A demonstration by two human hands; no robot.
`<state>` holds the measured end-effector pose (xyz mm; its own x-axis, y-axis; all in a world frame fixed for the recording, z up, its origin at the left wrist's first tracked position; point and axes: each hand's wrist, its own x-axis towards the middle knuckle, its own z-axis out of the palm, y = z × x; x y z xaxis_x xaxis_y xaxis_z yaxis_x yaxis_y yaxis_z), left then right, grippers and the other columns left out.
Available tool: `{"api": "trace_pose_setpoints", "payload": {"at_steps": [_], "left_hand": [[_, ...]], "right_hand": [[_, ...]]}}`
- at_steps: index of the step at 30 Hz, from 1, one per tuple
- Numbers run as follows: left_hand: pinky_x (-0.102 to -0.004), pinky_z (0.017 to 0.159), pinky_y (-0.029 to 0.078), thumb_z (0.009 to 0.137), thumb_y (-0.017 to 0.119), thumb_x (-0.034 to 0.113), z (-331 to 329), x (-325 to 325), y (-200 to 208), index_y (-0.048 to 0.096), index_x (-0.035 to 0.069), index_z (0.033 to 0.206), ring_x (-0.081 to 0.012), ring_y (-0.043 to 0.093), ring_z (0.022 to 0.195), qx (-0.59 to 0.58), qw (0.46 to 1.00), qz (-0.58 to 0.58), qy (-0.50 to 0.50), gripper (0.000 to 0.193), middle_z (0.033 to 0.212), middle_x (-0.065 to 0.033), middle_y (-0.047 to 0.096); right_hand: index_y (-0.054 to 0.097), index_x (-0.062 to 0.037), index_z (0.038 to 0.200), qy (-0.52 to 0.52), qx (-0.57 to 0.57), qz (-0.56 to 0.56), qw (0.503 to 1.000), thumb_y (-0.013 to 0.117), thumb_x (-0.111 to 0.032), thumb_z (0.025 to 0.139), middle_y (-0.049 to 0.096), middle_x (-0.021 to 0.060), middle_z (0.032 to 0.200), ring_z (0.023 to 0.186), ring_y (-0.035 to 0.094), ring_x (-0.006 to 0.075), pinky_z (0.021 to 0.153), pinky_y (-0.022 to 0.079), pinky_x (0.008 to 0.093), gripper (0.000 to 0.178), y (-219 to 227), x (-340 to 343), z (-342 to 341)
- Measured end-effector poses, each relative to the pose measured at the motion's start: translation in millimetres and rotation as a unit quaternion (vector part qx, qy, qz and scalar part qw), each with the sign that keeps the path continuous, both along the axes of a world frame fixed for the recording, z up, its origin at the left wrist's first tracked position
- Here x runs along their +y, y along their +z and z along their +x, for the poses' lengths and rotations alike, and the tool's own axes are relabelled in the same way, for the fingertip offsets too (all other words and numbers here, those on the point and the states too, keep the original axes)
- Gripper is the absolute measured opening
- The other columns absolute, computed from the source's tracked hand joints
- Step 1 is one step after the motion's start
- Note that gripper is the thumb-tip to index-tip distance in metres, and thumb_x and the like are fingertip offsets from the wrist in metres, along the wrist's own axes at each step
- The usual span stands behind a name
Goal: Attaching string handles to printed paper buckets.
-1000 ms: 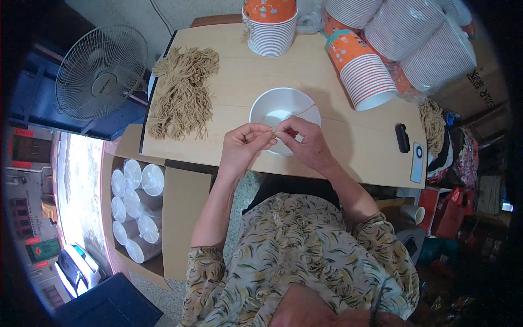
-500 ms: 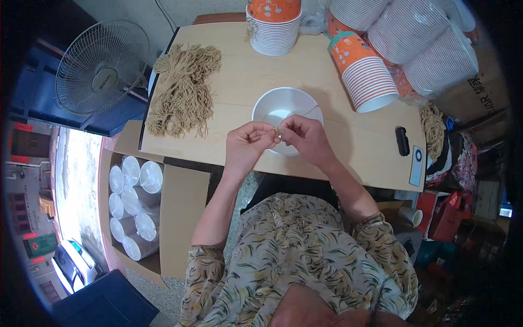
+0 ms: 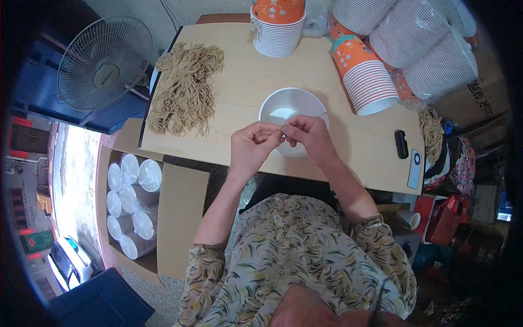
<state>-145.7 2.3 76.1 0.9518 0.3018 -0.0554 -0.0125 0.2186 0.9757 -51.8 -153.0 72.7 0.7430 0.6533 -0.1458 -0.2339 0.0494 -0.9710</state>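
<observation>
A white paper tub (image 3: 294, 99) stands on the table, its mouth facing up. Over its near rim my left hand (image 3: 254, 146) and my right hand (image 3: 311, 139) meet, thumbs and forefingers pinched together. Whatever lies between those fingertips is too small to make out. A thin strand shows at the tub's right rim; where it leads is hidden. To the left lies a heap of tan twisted cords (image 3: 182, 90) in looped bunches.
A stack of orange and white tubs (image 3: 278, 35) stands at the back; more stacks, some plastic-wrapped, lie at the right (image 3: 370, 87). A black object (image 3: 401, 144) and a pale blue device (image 3: 415, 169) rest near the right edge. Left are a fan (image 3: 106, 65) and a carton (image 3: 182, 212) of wrapped cups.
The view has shifted slightly, moving the table things a little to the right in the picture. Both hands stay pinched together over the tub, with only small finger movements.
</observation>
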Motion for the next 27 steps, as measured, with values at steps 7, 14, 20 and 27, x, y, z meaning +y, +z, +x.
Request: {"api": "trace_pose_setpoints", "payload": {"at_steps": [7,14,20,27], "left_hand": [[-0.024,0.076,0.057,0.091,0.069,0.001,-2,-2,0,0.071,-0.004,0.1,-0.0118,0.071,0.082,-0.004,1.0,0.013,0.0,0.011,0.088,-0.0089,0.074],[-0.0233,0.073,0.057,0.093,0.068,0.004,0,2,0,0.071,-0.003,0.099,-0.0105,0.069,0.079,0.016,0.999,-0.015,-0.024,0.01,0.085,-0.0061,0.073],[-0.0226,0.073,0.055,0.093,0.068,0.005,0,5,2,0.071,-0.002,0.098,-0.0092,0.068,0.079,0.028,0.998,0.017,-0.055,0.008,0.086,-0.005,0.072],[-0.0233,0.075,0.057,0.091,0.067,-0.001,0,5,0,0.068,-0.003,0.098,-0.0107,0.07,0.08,0.008,0.999,-0.021,-0.047,0.007,0.087,-0.007,0.072]], "right_hand": [[0.071,-0.0001,0.093,-0.011,0.022,0.005,1.0,0.069,-0.011,0.092,0.069,0.0041,0.078,0.063,0.057,0.0079,0.058,0.045,0.0223,0.011,-5,-2,-1],[0.069,-0.0012,0.093,-0.033,0.005,0.006,0.999,0.062,-0.019,0.097,0.059,0.0006,0.065,0.054,0.051,0.0067,0.05,0.04,0.0223,0.019,6,-5,1],[0.068,-0.0017,0.099,0.009,0.007,-0.067,0.998,0.063,-0.018,0.096,0.05,-0.0042,0.061,0.051,0.042,0.0035,0.045,0.031,0.0217,0.018,8,-5,6],[0.07,-0.0043,0.101,0.051,0.018,-0.057,0.997,0.068,-0.011,0.091,0.048,-0.0099,0.061,0.051,0.036,0.0003,0.044,0.025,0.0213,0.012,9,-10,5]]}}
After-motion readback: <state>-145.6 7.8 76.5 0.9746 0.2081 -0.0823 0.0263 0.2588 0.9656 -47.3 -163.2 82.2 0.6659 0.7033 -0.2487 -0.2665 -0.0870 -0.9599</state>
